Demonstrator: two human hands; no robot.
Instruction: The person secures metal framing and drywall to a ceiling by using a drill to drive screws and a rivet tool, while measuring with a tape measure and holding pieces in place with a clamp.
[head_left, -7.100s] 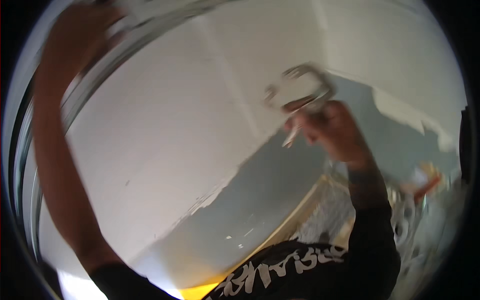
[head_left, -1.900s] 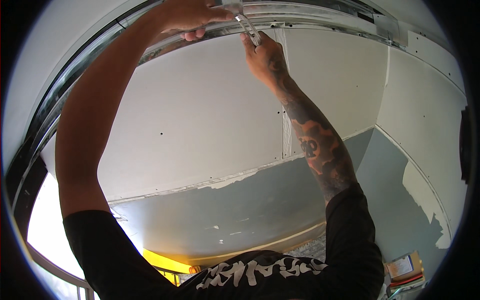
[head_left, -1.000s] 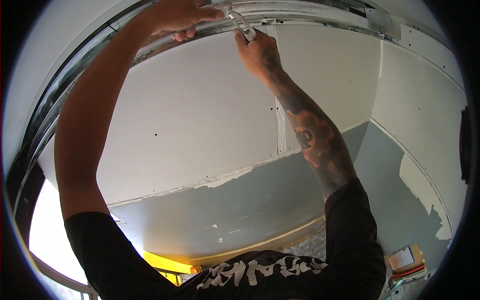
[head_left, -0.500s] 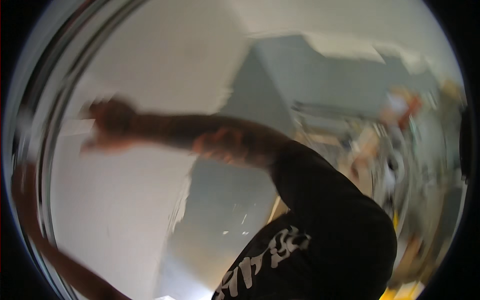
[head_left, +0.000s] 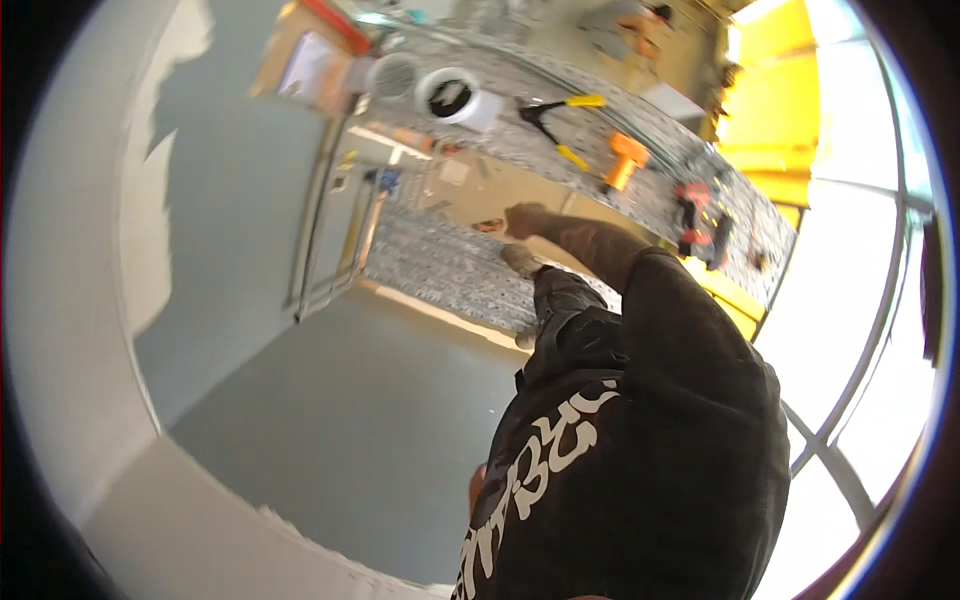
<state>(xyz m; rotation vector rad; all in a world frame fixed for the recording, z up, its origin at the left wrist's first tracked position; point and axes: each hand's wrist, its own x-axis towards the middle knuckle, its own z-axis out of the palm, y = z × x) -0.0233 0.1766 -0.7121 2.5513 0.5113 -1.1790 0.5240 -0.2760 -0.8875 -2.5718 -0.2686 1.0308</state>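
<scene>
My right arm reaches down past my black shirt, with my right hand (head_left: 528, 221) low over a tan board-like surface (head_left: 475, 185). Its fingers are small and blurred, so their hold cannot be made out. Beside the fingertips lies a small reddish-brown thing (head_left: 488, 226) of unclear kind. One of my shoes (head_left: 520, 261) is just below that hand, on a grey speckled platform (head_left: 430, 262). My left hand is out of sight; only a sliver of skin shows along the shirt's left edge.
On the platform stand a white bucket (head_left: 449, 95) and a grey bucket (head_left: 392, 76). Yellow-handled cutters (head_left: 548, 118), an orange tool (head_left: 626, 160) and a red-black power tool (head_left: 692, 215) lie nearby. Metal rails (head_left: 318, 225) edge it. Another person (head_left: 630, 30) is at the top.
The view has swung from the pale and grey wall surfaces down to the platform. My right arm, stretched left before, now reaches downward. My left arm has left the lower left.
</scene>
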